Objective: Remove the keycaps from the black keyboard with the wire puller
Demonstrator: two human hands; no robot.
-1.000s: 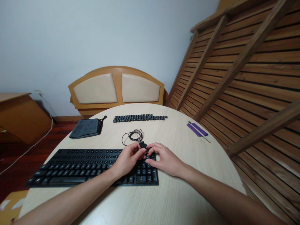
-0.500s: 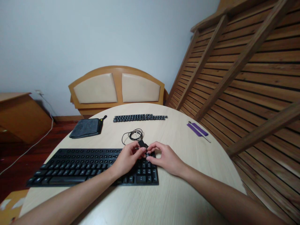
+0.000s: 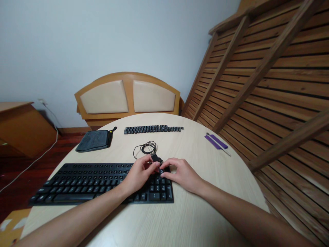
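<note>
A black keyboard lies along the near side of the table; its upper rows show bare switches, while the lower rows carry keycaps. Over its right part, my left hand has thumb and index finger pinched together; what is between them is hidden. My right hand faces it, thumb and index finger closed on a small dark keycap above the number pad. Just beyond my left fingertips is a black block-like piece, beside a coiled black cable. I cannot tell whether the left fingers touch this piece.
Several loose keycaps stand in rows toward the table's far edge. A dark grey zip pouch lies at the left. On the right are a purple-handled tool and the round table's edge. Wooden slats lean beyond it.
My right fingertips have shifted very slightly at the number pad. The left hand, keyboard and other items stay almost in place.
</note>
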